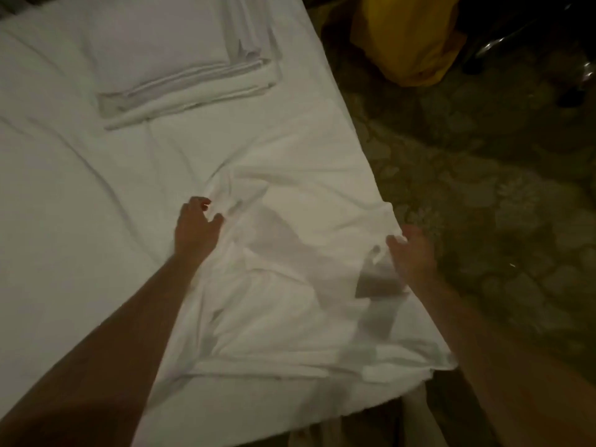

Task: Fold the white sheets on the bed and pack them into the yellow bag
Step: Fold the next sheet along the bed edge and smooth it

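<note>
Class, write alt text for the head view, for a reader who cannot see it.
Two hands, left hand and right hand, grip a crumpled white sheet on a bed. Folded sheets lie beyond; a yellow bag sits on the floor.

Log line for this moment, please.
fold | left hand, right hand both gripping loose sheet | folded stack on bed | yellow bag on floor

To your right you see a dark patterned carpet [483, 195] with pale leaf-like shapes, running alongside the bed. In the far right corner, something dark with shiny metal parts [580, 72] stands on it, too dim to identify.
</note>
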A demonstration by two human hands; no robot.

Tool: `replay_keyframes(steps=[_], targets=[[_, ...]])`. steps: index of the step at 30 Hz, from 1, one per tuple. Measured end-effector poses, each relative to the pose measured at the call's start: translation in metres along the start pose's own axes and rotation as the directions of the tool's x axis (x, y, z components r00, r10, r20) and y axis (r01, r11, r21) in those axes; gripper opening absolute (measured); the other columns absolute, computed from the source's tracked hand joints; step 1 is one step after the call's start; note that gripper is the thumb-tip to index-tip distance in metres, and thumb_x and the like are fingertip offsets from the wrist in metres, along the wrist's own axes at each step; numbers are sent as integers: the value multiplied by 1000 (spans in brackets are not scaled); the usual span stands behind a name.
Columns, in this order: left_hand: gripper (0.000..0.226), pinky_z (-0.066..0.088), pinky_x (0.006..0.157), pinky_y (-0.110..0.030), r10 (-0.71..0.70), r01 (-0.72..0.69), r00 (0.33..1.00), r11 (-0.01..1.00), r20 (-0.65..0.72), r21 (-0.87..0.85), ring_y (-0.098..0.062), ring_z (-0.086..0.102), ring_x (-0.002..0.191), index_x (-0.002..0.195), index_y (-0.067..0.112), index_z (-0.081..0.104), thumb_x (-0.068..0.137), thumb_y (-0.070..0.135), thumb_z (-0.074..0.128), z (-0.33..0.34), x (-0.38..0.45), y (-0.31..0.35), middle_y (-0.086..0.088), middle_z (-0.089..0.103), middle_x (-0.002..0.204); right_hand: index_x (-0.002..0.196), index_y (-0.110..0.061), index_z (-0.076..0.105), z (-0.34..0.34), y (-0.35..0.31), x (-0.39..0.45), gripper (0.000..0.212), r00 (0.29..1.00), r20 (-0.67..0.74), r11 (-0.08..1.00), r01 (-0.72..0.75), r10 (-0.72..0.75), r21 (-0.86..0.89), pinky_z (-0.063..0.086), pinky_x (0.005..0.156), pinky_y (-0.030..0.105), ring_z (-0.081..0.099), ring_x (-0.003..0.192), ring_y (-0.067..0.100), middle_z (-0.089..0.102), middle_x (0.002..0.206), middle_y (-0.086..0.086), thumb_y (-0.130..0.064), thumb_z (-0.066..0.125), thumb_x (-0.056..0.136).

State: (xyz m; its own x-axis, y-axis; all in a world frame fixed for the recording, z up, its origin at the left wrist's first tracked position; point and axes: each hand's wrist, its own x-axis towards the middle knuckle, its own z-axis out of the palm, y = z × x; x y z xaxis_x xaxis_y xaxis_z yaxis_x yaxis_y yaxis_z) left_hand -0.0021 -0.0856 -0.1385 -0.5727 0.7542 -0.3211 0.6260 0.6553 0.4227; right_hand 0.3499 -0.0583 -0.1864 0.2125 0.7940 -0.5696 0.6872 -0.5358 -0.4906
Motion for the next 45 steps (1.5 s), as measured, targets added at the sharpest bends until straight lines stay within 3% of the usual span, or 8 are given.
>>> replay_keyframes(steps=[6,10,13,17,21,29,36,45], targets=[[51,38,103,-40,-150,144,985,987,91,66,-34,49,123,137,9,45,90,22,63,-32,55,-60,-17,51,135,122,-8,55,74,-133,10,34,903,91,902,427,-421,-63,46,92,40,55,108,33,49,127,12,-13,59,89],[32,42,92,-33,-156,123,949,983,274,135,-31,59,112,117,10,65,92,30,60,-28,65,-73,-13,65,119,133,-11,47,113,-203,30,43,789,200,775,611,-580,-161,44,89,35,57,110,28,37,143,6,-11,55,91],[25,40,71,-30,-105,87,948,994,299,72,-34,62,94,85,11,65,96,31,55,-22,70,-80,-11,64,83,141,-16,39,124,-243,55,48,735,221,684,677,-640,-271,42,95,34,51,122,23,26,153,2,-11,50,94],[36,36,56,-30,-146,170,969,980,201,-104,-25,55,67,85,1,65,98,31,51,-21,75,-88,-11,61,75,141,-14,39,119,-265,87,43,719,346,559,690,-602,-460,42,97,41,50,122,33,31,147,9,-22,44,100],[34,42,74,-33,-105,112,991,991,87,-72,-29,61,85,91,2,69,98,30,52,-40,95,-88,-16,69,92,123,-7,54,101,-270,115,39,754,399,512,651,-522,-560,42,88,40,54,110,38,52,124,18,-36,40,101],[33,41,92,-35,-2,3,1000,996,-14,86,-36,56,112,109,4,68,98,30,50,-54,186,-65,-19,64,118,120,-4,60,78,-289,150,49,853,309,570,513,-420,-641,45,91,40,57,108,39,60,119,19,-43,62,90],[39,38,97,-39,-101,100,995,994,17,48,-33,51,119,126,10,50,97,36,50,-28,168,-76,-12,57,127,141,-11,32,121,-274,125,54,801,181,517,522,-571,-678,45,95,50,36,124,42,21,151,15,5,48,91],[73,39,98,-46,-483,465,865,873,133,149,-39,53,116,133,13,42,77,49,74,-82,59,-189,-16,55,129,154,-26,12,130,-213,62,71,798,353,569,598,-489,-564,9,110,68,-10,145,40,-10,161,7,-17,50,96]])
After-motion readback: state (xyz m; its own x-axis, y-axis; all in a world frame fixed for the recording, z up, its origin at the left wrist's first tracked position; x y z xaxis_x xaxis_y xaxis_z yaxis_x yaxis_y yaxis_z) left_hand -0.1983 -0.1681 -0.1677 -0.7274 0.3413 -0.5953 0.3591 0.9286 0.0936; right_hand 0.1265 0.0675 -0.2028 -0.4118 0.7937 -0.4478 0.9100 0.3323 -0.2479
